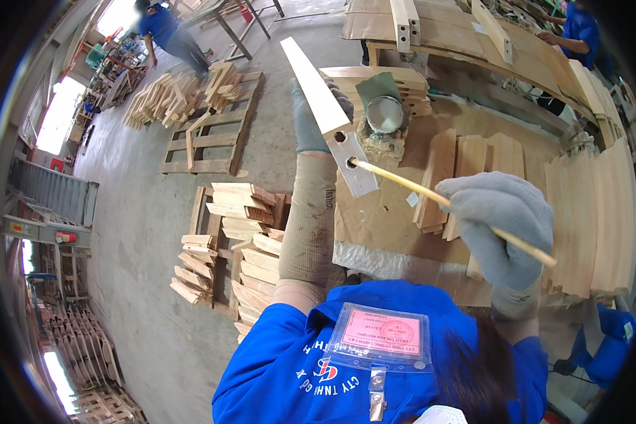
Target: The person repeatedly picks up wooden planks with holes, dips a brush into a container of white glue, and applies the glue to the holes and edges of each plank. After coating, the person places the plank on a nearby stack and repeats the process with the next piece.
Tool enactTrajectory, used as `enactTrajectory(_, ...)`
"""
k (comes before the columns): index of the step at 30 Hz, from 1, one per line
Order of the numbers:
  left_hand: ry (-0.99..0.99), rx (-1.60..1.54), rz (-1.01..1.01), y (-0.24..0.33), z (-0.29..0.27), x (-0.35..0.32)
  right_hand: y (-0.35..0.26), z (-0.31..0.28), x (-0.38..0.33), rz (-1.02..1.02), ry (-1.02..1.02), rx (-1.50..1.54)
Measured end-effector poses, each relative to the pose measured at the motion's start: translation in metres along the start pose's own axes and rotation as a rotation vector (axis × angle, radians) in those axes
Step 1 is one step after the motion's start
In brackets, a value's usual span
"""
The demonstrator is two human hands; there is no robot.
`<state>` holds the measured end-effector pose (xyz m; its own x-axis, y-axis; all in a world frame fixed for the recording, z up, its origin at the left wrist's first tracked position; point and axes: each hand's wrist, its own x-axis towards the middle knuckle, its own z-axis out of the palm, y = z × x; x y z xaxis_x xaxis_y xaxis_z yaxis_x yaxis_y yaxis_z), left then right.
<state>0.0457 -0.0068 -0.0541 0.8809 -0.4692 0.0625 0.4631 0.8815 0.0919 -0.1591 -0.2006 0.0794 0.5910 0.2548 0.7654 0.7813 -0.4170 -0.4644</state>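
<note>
My left hand point(309, 121), in a grey glove, grips a long pale wooden piece point(305, 78) from beneath and holds it up at a slant. Two round holes show in its near end. Between the fingers of my gloved right hand point(505, 219) is a thin wooden stick point(403, 182), its tip at the lower hole; how deep it reaches is hidden. Beyond the piece, a round can point(385, 114) with whitish contents stands on a crusted block beside a greenish-grey sheet point(377, 86).
Cardboard point(374, 222) covers the bench, with wooden boards point(466, 173) and a larger stack point(597, 219) on the right. Pallets hold cut wood point(251, 247) on the left floor. One person point(173, 35) is at far left, another point(579, 35) at far right.
</note>
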Motion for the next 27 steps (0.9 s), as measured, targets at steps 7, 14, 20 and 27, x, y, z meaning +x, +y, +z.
enactTrajectory(7, 0.019, 0.065, 0.037, -0.013, 0.010, 0.007, 0.000, -0.016, 0.005, -0.123, -0.194, -0.062)
enactTrajectory(14, -0.065, 0.322, 0.171, -0.005, 0.007, 0.005, 0.004, -0.033, -0.003, -0.085, -0.126, 0.078)
enactTrajectory(20, 0.034, 0.491, 0.298, -0.014, 0.020, 0.012, 0.025, -0.064, -0.020, -0.056, 0.061, 0.042)
enactTrajectory(27, 0.068, 0.549, 0.325, -0.017, 0.038, 0.024, 0.055, -0.077, -0.086, 0.578, 0.576, -0.123)
